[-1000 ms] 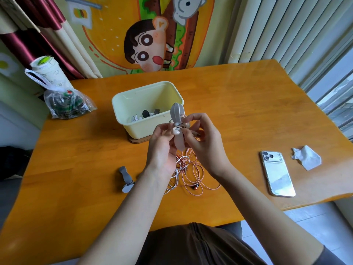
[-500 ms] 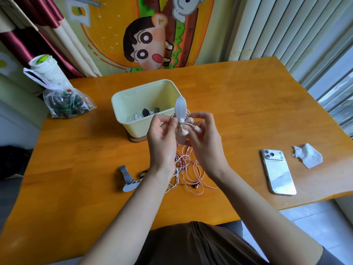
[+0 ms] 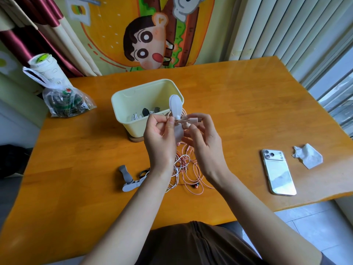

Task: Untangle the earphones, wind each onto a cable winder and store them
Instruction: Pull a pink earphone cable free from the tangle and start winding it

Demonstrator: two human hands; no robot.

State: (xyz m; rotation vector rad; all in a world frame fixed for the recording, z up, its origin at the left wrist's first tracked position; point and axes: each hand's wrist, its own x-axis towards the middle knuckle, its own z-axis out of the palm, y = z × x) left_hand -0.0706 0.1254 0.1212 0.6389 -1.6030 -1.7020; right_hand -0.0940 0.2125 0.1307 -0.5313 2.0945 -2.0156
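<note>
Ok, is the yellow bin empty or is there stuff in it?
Not empty. The bin holds a few small dark and white items at its bottom; what they are is unclear.

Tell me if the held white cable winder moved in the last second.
Yes, slightly upward: the white cable winder now tops the near right rim corner of the yellow bin; before, its tip sat level with it.

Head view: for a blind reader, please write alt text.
A left hand grips a white cable winder while the right hand holds a pink earphone plug beside it. On the table sit tangled cables, a grey winder, a cream bin and a phone.
</note>
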